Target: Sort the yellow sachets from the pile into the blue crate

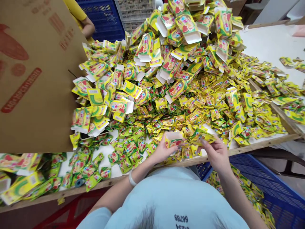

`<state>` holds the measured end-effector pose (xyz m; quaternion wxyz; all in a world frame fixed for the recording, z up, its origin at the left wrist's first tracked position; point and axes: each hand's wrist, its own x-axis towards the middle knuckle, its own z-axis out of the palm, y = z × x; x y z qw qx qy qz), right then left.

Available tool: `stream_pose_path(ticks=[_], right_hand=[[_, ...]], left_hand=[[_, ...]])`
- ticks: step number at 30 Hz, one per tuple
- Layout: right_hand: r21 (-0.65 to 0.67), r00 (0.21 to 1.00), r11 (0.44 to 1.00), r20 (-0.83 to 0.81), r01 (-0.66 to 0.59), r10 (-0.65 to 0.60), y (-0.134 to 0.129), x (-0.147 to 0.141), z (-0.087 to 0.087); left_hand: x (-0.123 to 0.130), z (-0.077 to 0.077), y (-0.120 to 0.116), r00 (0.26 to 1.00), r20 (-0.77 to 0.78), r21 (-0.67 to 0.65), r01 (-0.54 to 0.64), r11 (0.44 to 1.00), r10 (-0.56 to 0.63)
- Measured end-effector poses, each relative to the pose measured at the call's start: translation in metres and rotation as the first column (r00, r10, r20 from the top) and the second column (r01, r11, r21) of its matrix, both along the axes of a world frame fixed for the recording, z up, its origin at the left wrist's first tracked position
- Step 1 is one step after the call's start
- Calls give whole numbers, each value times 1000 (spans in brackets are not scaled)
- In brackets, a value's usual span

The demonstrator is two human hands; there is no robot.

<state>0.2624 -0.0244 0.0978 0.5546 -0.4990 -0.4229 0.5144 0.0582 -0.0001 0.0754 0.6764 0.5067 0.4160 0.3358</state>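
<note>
Yellow-green sachets (202, 136) pinched in the right hand (216, 152) are best held flat, squared to the open carton (173, 140) the left hand (162, 152) grips.

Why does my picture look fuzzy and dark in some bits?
In the head view, the dark hair is a blurry smudge, perhaps too close to focus; the red frame sits in shadow under the table, whose white top looks bright.
</note>
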Motion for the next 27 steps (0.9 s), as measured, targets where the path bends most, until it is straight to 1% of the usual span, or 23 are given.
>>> stream_pose_path(ticks=[1,3,5,7,8,10,11,13,15,17,20,22,23,24,25,27], right_hand=[[55,999,998,39,-32,30,5,-2,8],[164,978,973,158,-162,136,15,-8,20],[257,914,908,325,-331,242,24,-16,29],[295,810,815,493,-499,317,32,-20,37],[279,745,767,565,-578,356,34,-21,41],[185,593,676,673,-713,442,39,-19,48],[125,517,637,709,-760,479,40,-17,52],[21,399,589,756,-808,520,43,-13,58],[-39,330,569,782,-821,529,46,-10,62],[-76,289,567,801,-820,525,47,-9,65],[-151,209,571,831,-807,516,42,-13,64],[-201,143,566,851,-799,505,37,-19,63],[-205,131,567,859,-798,495,34,-22,62],[-192,142,571,861,-799,488,31,-24,61],[-162,180,578,854,-800,488,29,-25,60],[-91,305,604,798,-792,519,28,-22,59]], left_hand=[[-4,5,-2,998,46,-27,40,999,-39],[-10,13,-7,992,90,-43,91,995,-87],[-14,20,-11,993,61,-26,100,995,-98],[-18,25,-14,995,7,8,95,995,-95],[-20,27,-16,995,-29,27,97,995,-96],[-24,30,-19,987,-110,63,126,990,-118],[-26,31,-20,979,-153,72,149,986,-137],[-29,33,-23,962,-221,75,178,981,-157],[-31,34,-25,952,-265,81,180,980,-153],[-32,35,-27,941,-295,75,199,977,-169],[-31,37,-30,904,-354,12,260,965,-240],[-29,37,-30,891,-382,-4,264,965,-245],[-27,36,-30,896,-375,3,257,966,-237],[-26,35,-30,910,-348,13,245,969,-226],[-25,34,-30,927,-305,17,233,972,-217],[-25,30,-29,950,-206,-5,239,971,-235]])
